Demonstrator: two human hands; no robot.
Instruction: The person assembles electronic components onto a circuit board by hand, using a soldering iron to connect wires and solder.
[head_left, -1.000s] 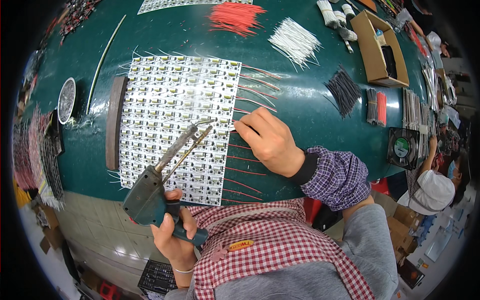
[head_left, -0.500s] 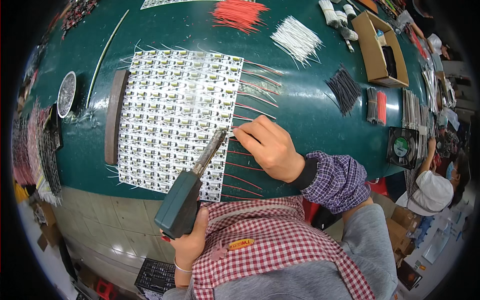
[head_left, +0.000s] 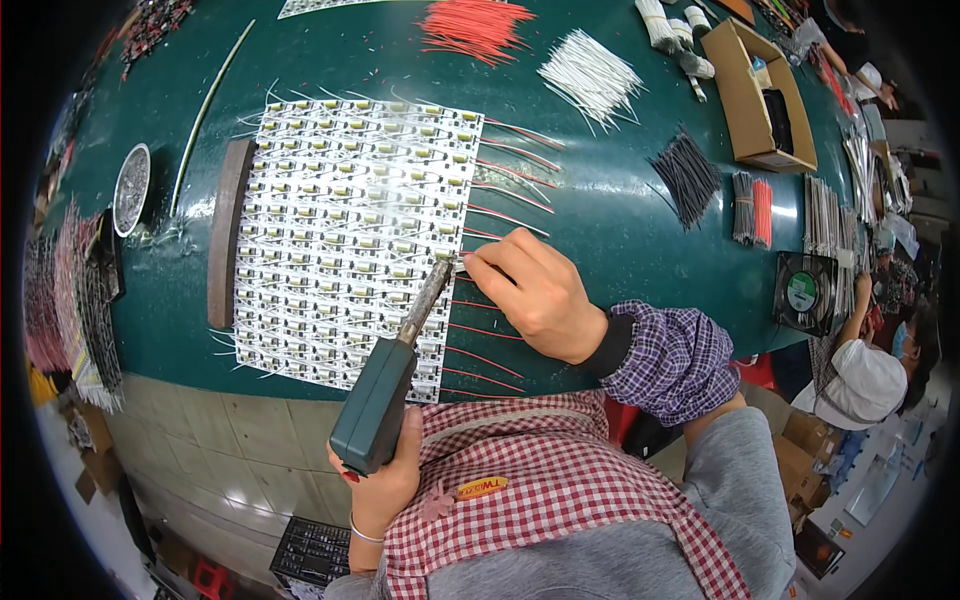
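My left hand [head_left: 385, 480] is wrapped round the grip of a dark green soldering gun [head_left: 375, 405]. Its metal barrel points up and right, with the tip at the right edge of a white panel of small circuit boards [head_left: 340, 230]. There my right hand [head_left: 535, 295] is closed in a pinch on a thin wire [head_left: 461, 264], whose end at the board is partly hidden by fingers and tip. Red and white wires [head_left: 515, 206] stick out from the panel's right edge above my right hand; below it, red wires [head_left: 485, 331] stick out.
A brown bar [head_left: 231, 235] lies along the panel's left edge, beside a small bowl [head_left: 131, 190]. Beyond are piles of red wires [head_left: 475, 28], white wires [head_left: 590, 78] and black wires [head_left: 687, 180]. A cardboard box [head_left: 745, 110] and a black fan [head_left: 806, 293] stand at right, near another person [head_left: 870, 375].
The soldering gun's body has swung right and a little down with my left hand, its barrel now steeper. The tip stays near the same spot; my right hand has barely shifted.
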